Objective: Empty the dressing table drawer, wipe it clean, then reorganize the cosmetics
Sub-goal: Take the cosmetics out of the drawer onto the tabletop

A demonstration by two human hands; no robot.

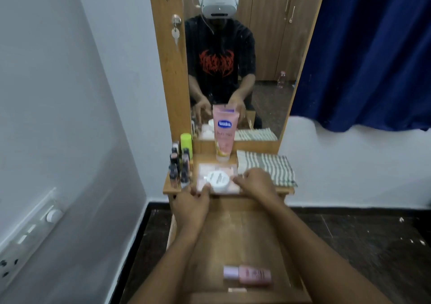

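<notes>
- Standing at the table's left edge, the small bottles (178,167) are well clear of both hands.
- Left hand (193,202) reaches over the open drawer (245,231), fingers curled narrow, seemingly pinching the near-left corner of the flat packet (229,189).
- Jar (219,179) sits on the packet, between the two hands. The packet's long side runs left to right, so neither hand is nearer.
- Pink bottle (248,274) lies on its side in the drawer. I judge the packet would come back that way.
- Right hand (256,182) curls at the packet's right edge, touching the jar, but I cannot tell whether it grips.
- Cloth (270,165) lies just beyond that hand.
</notes>
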